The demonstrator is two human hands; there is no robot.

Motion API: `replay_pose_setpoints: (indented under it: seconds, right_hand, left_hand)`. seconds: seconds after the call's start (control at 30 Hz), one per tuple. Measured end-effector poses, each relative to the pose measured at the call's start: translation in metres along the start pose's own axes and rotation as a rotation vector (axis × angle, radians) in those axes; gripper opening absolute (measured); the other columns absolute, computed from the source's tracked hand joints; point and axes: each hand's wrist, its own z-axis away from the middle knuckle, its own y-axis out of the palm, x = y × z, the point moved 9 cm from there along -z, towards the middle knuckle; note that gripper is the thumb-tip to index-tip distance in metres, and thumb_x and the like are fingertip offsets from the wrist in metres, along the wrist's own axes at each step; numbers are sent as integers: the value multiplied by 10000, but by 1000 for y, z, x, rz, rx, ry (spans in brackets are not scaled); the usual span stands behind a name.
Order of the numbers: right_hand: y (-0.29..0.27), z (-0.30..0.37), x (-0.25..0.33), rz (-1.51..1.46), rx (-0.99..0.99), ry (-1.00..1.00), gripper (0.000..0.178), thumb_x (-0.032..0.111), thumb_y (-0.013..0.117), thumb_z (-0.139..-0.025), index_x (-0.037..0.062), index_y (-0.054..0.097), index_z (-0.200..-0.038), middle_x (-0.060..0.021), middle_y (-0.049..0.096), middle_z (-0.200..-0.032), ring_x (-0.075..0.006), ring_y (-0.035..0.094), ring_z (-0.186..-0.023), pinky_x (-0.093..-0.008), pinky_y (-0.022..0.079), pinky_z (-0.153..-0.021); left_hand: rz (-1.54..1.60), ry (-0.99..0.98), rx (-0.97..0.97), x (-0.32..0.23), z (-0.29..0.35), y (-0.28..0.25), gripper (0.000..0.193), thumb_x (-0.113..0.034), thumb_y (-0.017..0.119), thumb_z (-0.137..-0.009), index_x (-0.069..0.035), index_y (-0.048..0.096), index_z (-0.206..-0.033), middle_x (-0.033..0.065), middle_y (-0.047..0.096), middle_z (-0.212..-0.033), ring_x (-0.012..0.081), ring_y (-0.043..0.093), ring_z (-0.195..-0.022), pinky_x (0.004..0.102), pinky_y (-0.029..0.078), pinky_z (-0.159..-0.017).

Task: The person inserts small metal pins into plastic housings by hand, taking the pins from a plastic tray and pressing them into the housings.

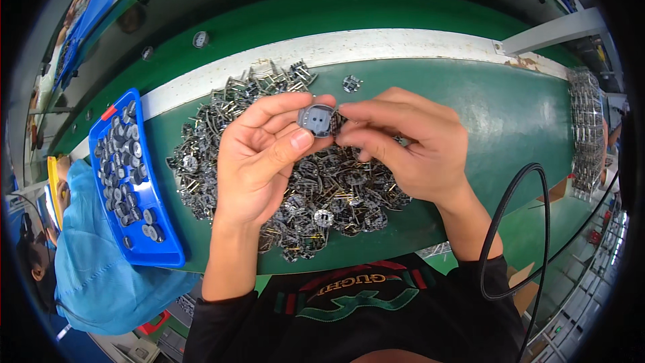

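Left hand [259, 148] grips a gray cap [316, 121]; right hand [413, 144] pinches a dark part [336, 122]. Work looks unfinished: a metal heap [349, 188] lies loose.

1. a green table [514, 117] spreads beneath the grip and far to its right.
2. a large heap of small metal parts [329, 191] lies under the grip and to its left.
3. one loose part [351, 83] sits just beyond the grip.
4. a blue tray [163, 235] is well left of the grip, at the table's edge.
5. a shiny stack [586, 131] stands far right of it.
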Motion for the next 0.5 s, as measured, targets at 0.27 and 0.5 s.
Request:
replay_pose_setpoints:
  seconds: [0.27, 0.5]
  right_hand:
    - [-3, 1, 27, 203, -86, -242, 177, -13, 761, -769, 10, 726, -941, -98, 662, -771, -192, 653, -607, -276, 508, -509]
    - [-3, 2, 23, 149, -145, -139, 130, -6, 765, -779, 13, 713, -897, -79, 637, -696, -162, 589, -536, -269, 447, -457]
  left_hand:
    - [-226, -3, 34, 1, 2, 6, 384, 70, 685, -840, 72, 584, -1211, 270, 623, -1229, 260, 673, -1070, 369, 569, -926]
    - [-129, 3, -7, 5, 2, 9, 374, 115, 692, -816, 82, 604, -1178, 256, 656, -1179, 238, 690, -1026, 337, 564, -924]
